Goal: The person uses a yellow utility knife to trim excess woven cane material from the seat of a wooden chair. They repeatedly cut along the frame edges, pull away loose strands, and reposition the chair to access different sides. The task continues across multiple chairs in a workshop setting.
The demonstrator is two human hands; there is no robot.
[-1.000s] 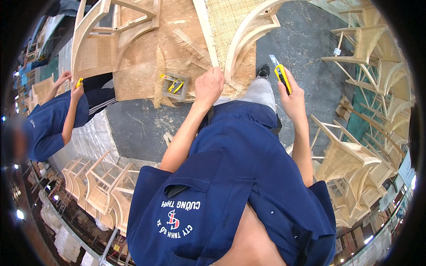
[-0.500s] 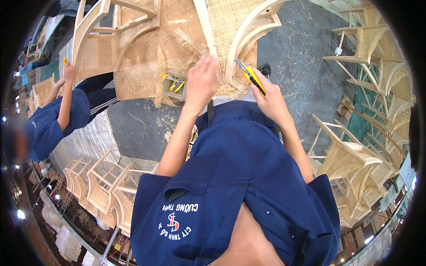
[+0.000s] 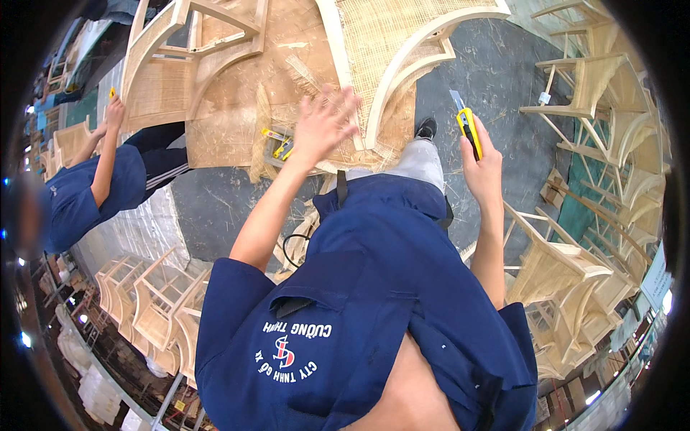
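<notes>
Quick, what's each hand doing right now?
Left hand: open, fingers spread, over the woven cane chair frame, holding nothing.
Right hand: closed on a yellow utility knife, blade up.

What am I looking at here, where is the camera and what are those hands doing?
This is one picture from a wide fisheye camera worn on a person's head, looking down, so straight edges bend near the rim. The blue work shirt and both forearms belong to the wearer. The right hand grips a yellow utility knife, blade out. The left hand is open, fingers spread, over a wooden chair frame with woven cane webbing. More yellow tools lie on the board underneath. At left a co-worker handles another frame.
</notes>
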